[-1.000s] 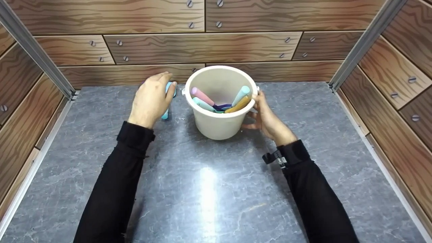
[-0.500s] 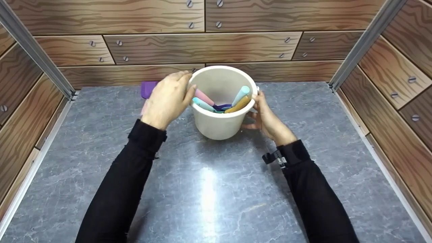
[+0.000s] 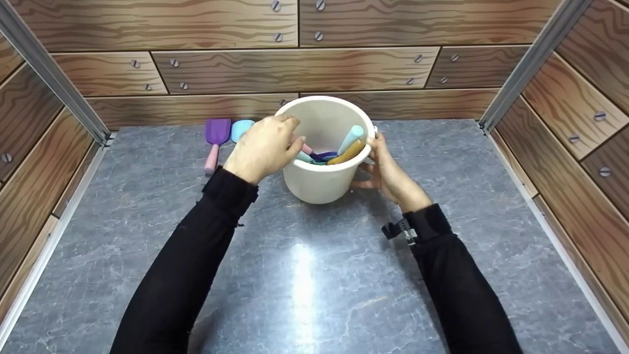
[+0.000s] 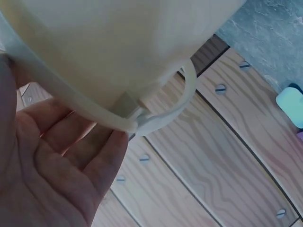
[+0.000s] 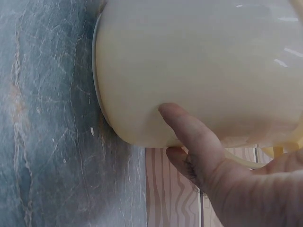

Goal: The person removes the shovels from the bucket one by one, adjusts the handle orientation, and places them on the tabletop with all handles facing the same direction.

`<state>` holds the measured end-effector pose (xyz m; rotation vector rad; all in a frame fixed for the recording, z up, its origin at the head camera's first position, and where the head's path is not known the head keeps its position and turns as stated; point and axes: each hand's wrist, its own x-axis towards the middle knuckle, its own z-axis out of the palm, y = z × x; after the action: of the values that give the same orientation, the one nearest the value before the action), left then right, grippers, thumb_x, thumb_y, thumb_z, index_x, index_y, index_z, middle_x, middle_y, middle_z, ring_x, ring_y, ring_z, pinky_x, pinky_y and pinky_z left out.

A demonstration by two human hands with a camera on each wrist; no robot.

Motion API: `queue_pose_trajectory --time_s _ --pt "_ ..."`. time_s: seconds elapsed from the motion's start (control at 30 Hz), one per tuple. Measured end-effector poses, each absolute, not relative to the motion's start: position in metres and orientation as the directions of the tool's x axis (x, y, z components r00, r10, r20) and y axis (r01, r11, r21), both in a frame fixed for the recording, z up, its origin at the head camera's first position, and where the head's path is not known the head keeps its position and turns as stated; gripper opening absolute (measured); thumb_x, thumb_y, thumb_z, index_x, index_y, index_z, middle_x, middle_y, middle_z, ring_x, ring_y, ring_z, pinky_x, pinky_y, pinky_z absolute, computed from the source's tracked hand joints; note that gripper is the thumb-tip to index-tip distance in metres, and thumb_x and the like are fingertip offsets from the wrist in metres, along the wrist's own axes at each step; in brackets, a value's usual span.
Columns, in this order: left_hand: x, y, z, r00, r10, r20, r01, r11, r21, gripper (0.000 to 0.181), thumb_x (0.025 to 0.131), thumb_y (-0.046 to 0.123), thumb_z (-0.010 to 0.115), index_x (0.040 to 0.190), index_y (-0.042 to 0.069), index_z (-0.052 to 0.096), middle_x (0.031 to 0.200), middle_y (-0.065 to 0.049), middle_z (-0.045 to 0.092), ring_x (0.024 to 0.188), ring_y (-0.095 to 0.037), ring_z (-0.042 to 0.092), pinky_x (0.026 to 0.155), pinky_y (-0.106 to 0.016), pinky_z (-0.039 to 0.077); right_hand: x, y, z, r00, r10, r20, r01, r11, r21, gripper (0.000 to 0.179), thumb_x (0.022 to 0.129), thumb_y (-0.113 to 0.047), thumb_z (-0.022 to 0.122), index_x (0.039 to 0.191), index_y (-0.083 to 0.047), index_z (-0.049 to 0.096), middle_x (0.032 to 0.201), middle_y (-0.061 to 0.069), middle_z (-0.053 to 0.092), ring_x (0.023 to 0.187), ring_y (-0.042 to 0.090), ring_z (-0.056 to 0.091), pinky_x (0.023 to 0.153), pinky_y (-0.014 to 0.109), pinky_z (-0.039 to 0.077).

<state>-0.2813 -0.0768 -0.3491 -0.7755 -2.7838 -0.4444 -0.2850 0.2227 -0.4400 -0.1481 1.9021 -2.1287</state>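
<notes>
A cream bucket (image 3: 319, 184) stands upright on the grey marbled surface. Inside it lie toy tools, among them a light blue handle (image 3: 350, 139), a mustard-yellow handle (image 3: 347, 153) and a pink handle (image 3: 307, 149). My left hand (image 3: 265, 147) is over the bucket's left rim, thumb and fingertips at the opening, partly covering the pink handle. In the left wrist view its fingers are extended and pass behind the rim (image 4: 80, 100), tips hidden. My right hand (image 3: 388, 172) holds the bucket's right side, upper fingers at the rim and others against the outer wall.
Left of the bucket lie a purple toy shovel (image 3: 217, 131) with a pink handle and a light blue toy shovel (image 3: 241, 129), partly behind my left hand. Wood-print walls (image 3: 295, 71) enclose the back and sides. The bucket's bail handle (image 4: 182, 101) hangs at its rim.
My left hand has moved right, from above the light blue shovel to over the bucket's left rim, uncovering the purple shovel and part of the blue one. The right hand and bucket stay put.
</notes>
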Motion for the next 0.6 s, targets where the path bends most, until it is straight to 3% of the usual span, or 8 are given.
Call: queue_pose_trajectory --time_s 0.1,0.2,0.37,0.47,0.6 --pt "-0.284 -0.076 -0.35 -0.847 0.468 0.252 0.52 0.827 0.213 0.033 0.116 0.028 0.06 0.118 0.0 0.076 0.111 -0.016 0.079 0.112 -0.042 0.081 0.101 -0.061 0.069 -0.285 0.222 -0.44 -0.954 -0.277 -0.113 0.143 -0.091 -0.986 0.089 0.114 -0.051 0.041 0.188 -0.033 -0.005 0.199 0.019 0.005 0.18 0.063 0.013 0.131 0.092 0.035" --pt "-0.286 -0.075 -0.35 -0.839 0.483 0.252 0.527 0.837 0.151 0.029 0.111 0.024 0.057 0.101 0.003 0.074 0.104 -0.016 0.081 0.107 -0.044 0.083 0.097 -0.062 0.068 -0.285 0.222 -0.44 -0.953 -0.279 -0.116 0.148 -0.096 -0.984 0.09 0.114 -0.052 0.042 0.188 -0.035 -0.007 0.199 0.02 0.004 0.181 0.063 0.012 0.131 0.092 0.035" --pt "-0.292 -0.071 -0.351 -0.813 0.547 0.202 0.558 0.83 -0.001 0.04 0.109 0.022 0.048 0.08 0.009 0.072 0.099 -0.015 0.087 0.11 -0.04 0.085 0.107 -0.057 0.065 -0.285 0.223 -0.44 -0.952 -0.282 -0.122 0.155 -0.098 -0.983 0.091 0.114 -0.051 0.041 0.187 -0.037 -0.011 0.199 0.021 0.001 0.181 0.063 0.009 0.132 0.091 0.034" --pt "-0.295 -0.068 -0.349 -0.818 0.562 0.124 0.563 0.826 -0.029 0.049 0.113 0.027 0.045 0.083 0.007 0.078 0.107 -0.015 0.088 0.116 -0.037 0.084 0.121 -0.054 0.06 -0.285 0.223 -0.44 -0.952 -0.279 -0.123 0.154 -0.093 -0.984 0.091 0.114 -0.05 0.041 0.187 -0.035 -0.013 0.199 0.021 0.001 0.18 0.064 0.01 0.132 0.092 0.034" --pt "-0.299 -0.064 -0.346 -0.828 0.559 0.047 0.558 0.829 -0.021 0.053 0.117 0.038 0.049 0.104 0.004 0.088 0.122 -0.017 0.088 0.129 -0.036 0.082 0.137 -0.052 0.05 -0.285 0.223 -0.44 -0.954 -0.274 -0.124 0.156 -0.096 -0.983 0.094 0.114 -0.05 0.041 0.187 -0.034 -0.016 0.199 0.021 0.0 0.18 0.065 0.01 0.132 0.092 0.033"
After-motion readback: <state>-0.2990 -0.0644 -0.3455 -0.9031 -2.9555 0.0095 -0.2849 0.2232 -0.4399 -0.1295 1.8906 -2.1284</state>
